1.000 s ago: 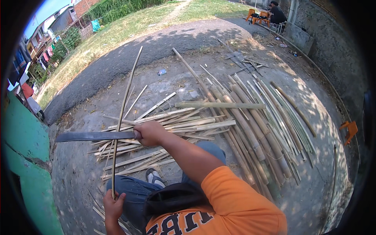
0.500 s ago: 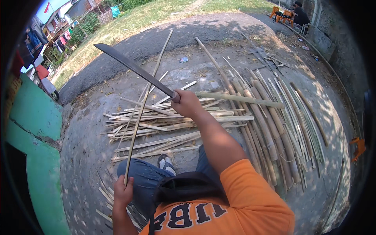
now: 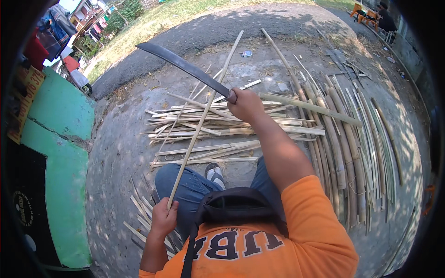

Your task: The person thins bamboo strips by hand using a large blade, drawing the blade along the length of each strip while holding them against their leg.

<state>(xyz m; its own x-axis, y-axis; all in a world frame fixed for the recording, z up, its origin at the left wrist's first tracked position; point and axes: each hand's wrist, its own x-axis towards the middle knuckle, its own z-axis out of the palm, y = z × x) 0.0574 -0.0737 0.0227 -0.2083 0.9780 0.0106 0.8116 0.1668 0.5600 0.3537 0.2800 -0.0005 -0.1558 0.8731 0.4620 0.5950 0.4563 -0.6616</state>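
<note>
Containers: one black bag (image 3: pixel 238 204) is resting against the front of the orange shirt (image 3: pixel 287 259), concealing its contents. One small clear-and-blue package (image 3: pixel 246 53) is lying on the ground (image 3: pixel 116 185); its contents are too small to tell.

Hands: two. The right hand (image 3: pixel 245 107) is gripping one machete (image 3: pixel 185 67) by the handle, fingers wrapping it firmly. The left hand (image 3: pixel 164 217) is gripping one long bamboo strip (image 3: pixel 194 134) at its near end, fingers curling tightly around it. The bamboo strip is slanting away and to the right, passing above the jeans (image 3: pixel 178 180). The blade is pointing to the upper left and crossing the bamboo strip in view; contact cannot be determined.

Stock: one pile of split pieces (image 3: pixel 301 131) is lying crosswise ahead, overlapping too much for counting. Thick poles (image 3: pixel 338 162) are lying lengthwise at right, with one pale green pole (image 3: pixel 310 105) extending across them.
</note>
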